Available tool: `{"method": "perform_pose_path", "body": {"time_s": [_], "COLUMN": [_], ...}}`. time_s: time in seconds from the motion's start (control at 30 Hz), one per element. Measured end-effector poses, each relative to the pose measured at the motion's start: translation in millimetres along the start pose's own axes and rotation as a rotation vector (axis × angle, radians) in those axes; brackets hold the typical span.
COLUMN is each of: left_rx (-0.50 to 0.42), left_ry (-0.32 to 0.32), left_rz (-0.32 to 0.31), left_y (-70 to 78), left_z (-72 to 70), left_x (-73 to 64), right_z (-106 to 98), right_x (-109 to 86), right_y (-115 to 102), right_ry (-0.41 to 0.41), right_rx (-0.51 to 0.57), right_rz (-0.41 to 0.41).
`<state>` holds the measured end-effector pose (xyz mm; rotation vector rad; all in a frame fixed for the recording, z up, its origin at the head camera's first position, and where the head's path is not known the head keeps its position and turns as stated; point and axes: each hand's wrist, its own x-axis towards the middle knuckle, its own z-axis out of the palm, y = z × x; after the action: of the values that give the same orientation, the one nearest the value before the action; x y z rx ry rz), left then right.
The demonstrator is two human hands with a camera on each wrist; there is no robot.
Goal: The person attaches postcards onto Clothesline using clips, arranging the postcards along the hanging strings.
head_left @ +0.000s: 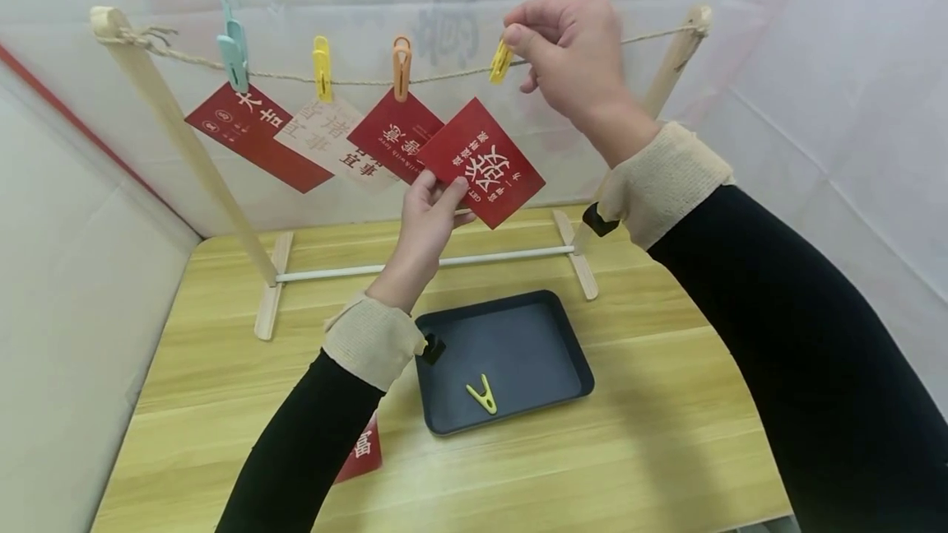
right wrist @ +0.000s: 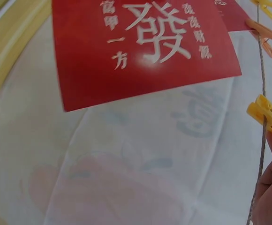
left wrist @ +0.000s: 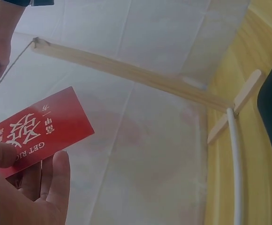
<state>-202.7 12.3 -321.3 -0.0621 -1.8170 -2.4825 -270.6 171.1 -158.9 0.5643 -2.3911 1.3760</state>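
My left hand pinches a red card with white characters between thumb and fingers, just below the twine. At the twine, my right hand pinches a yellow clothespin by its handle end. In the right wrist view the pin's nose overlaps the twine, and the red card is apart from it. Left of the held card, an orange clothespin, another yellow clothespin and a teal clothespin hold a red card, a pale card and a longer red card.
The twine runs between two wooden posts, joined low by a white rod. A dark tray on the wooden table holds one yellow-green clothespin. Another red card lies partly under my left forearm.
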Motion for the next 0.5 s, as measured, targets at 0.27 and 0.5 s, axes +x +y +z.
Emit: {"method": "perform_pose_path", "body": {"time_s": [0.27,0.5], "left_rx": [0.003,0.012], "left_ry": [-0.010,-0.008], "left_rz": [0.027,0.009], "left_y": [1.7,3.9], "left_z": [-2.0,-0.7], "left_x": [0.6,-0.4], "right_z": [5.6,8.0], "right_x": [-2.3,-5.0], "right_y": [-1.6,0.4], "right_ry": [-0.033,-0.042], "right_rx": [0.013,-0.001], "right_rz": [0.013,0.017]}}
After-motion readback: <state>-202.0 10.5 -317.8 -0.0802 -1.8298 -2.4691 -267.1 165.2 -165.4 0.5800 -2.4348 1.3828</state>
